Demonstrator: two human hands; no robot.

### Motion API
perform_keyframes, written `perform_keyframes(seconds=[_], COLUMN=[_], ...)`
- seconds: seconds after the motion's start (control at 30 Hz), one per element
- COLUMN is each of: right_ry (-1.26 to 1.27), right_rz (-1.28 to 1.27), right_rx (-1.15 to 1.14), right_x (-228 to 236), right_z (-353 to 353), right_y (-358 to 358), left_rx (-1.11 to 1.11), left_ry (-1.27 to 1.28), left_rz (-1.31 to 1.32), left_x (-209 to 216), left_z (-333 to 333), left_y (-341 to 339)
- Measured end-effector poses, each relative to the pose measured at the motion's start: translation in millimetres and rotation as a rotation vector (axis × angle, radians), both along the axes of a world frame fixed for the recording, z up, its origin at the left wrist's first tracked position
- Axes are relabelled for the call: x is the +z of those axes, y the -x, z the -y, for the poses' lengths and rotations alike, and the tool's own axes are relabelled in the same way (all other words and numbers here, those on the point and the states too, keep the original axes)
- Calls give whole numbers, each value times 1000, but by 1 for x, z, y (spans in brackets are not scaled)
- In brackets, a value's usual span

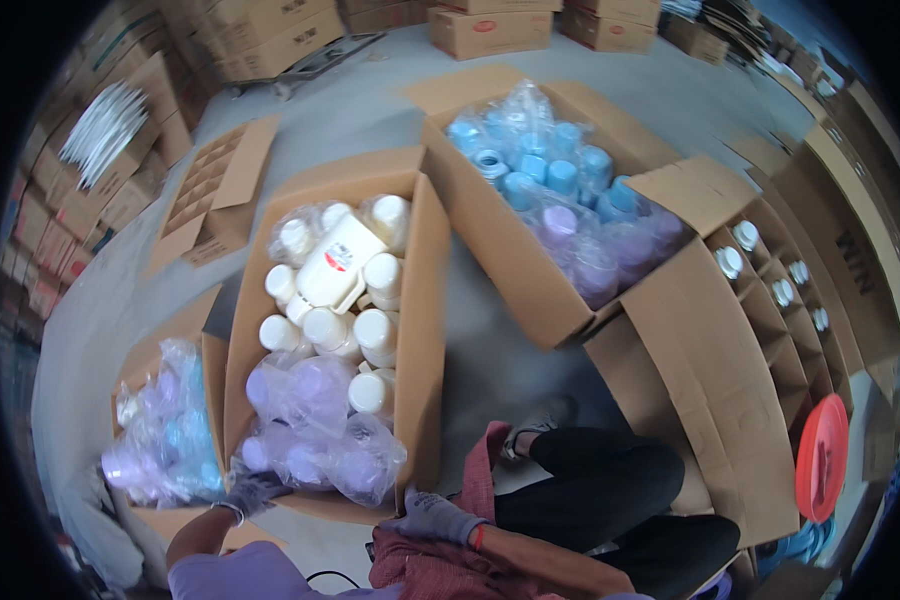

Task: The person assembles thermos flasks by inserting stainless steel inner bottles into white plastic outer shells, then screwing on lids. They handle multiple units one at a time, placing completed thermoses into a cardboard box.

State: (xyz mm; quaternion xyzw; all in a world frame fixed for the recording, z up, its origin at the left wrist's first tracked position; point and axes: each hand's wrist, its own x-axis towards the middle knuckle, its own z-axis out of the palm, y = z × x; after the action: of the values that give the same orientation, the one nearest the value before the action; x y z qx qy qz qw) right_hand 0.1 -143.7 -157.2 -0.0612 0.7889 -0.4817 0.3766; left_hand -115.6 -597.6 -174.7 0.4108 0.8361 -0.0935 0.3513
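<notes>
My left hand (255, 493), in a grey-purple glove, grips the near left corner of a long open cardboard box (427, 330). At its near right corner, my gloved right hand (432, 517) holds the edge with fingers curled against the cardboard. Inside stand several white jugs with white caps; one white jug (341, 262) lies tilted on top, its label facing up. Plastic-wrapped purple bottles (305, 395) fill the near end, right by my hands.
A smaller box (213, 400) of bagged purple and blue bottles stands left. Beyond right, another box (510, 275) holds blue and purple bottles. A divided carton (770, 370) with several capped bottles and a red lid (822, 458) are at right. Stacked cartons (490, 35) stand behind.
</notes>
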Motion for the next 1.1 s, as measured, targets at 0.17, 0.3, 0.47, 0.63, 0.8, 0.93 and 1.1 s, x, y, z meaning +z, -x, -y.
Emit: perform_keyframes(seconds=[0.17, 0.3, 0.47, 0.63, 0.8, 0.93, 1.1], right_ry=[-150, -629, -1025, -984, -1004, -772, -672], right_rz=[-182, -347, -1246, -926, -1045, -1092, -1162], right_rx=[237, 313, 482, 723, 820, 838, 758], right_x=[8, 58, 8, 7, 6, 11, -25], right_z=[-26, -81, -96, -73, -63, -47, -65], right_y=[19, 99, 196, 226, 202, 151, 86], left_rx=[226, 1061, 2495, 2072, 1839, 1327, 1756], left_ry=[-32, -345, -1351, -1235, -1140, -369, -817], left_rz=[-367, -734, 200, -342, -194, -374, -219], left_x=[15, 10, -48, -98, -114, -115, -98], left_z=[-9, 10, -22, 0, 28, 111, 55], left_y=[-21, -59, -49, -43, -4, -6, 43])
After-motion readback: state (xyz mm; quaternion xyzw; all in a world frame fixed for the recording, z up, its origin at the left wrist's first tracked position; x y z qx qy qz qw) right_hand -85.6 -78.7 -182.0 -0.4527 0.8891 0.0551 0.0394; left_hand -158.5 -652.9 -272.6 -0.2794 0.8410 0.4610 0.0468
